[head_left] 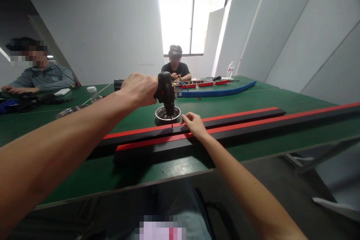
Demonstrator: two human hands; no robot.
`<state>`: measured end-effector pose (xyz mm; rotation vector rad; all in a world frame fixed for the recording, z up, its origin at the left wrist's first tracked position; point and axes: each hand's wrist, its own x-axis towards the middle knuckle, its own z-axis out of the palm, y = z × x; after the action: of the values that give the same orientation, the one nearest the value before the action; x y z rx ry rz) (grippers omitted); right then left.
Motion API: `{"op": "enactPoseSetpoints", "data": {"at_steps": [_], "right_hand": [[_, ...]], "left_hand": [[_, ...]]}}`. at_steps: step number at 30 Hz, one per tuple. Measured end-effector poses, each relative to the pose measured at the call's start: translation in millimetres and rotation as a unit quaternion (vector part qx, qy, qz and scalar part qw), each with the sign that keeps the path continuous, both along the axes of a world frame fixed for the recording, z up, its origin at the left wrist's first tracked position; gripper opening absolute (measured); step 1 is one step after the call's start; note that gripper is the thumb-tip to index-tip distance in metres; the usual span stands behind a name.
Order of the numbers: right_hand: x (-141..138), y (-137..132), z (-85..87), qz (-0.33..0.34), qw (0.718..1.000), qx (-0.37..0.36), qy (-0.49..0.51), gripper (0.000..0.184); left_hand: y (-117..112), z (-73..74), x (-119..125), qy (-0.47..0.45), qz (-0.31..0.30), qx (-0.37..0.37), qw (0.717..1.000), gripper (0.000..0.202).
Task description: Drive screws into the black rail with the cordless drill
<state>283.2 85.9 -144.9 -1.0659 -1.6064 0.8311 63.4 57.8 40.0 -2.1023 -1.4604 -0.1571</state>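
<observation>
My left hand (139,87) is wrapped round the grip of a black cordless drill (165,92). Its nose points straight down, and the thin bit ends at the red top of the farther black bar (239,118). My right hand (194,123) is just right of the bit, fingertips pinched together over the bars; whatever they hold, if anything, is too small to make out. Nearer to me lies a second black bar with a red top (253,126), roughly parallel to the first. Right behind the bit sits a shiny metal bowl (177,114), partly hidden by the drill.
A long curved blue strip (222,93) lies farther back on the green table (180,167), near red blocks (205,84) with wires. Two people sit at the far side and left. A clear bottle (230,69) stands back right; another metal dish (69,111) is left, partly behind my arm.
</observation>
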Motion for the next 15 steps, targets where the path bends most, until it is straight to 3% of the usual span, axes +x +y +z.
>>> {"op": "enactPoseSetpoints", "data": {"at_steps": [10, 15], "right_hand": [[2, 3, -4.4, 0.002, 1.000, -0.002, -0.011, 0.043], [0, 7, -0.3, 0.005, 1.000, -0.013, -0.025, 0.035]], "left_hand": [[-8, -4.1, -1, -0.016, -0.009, 0.004, 1.000, 0.049], [-12, -1.0, -6, -0.050, 0.002, -0.035, 0.998, 0.052]]}}
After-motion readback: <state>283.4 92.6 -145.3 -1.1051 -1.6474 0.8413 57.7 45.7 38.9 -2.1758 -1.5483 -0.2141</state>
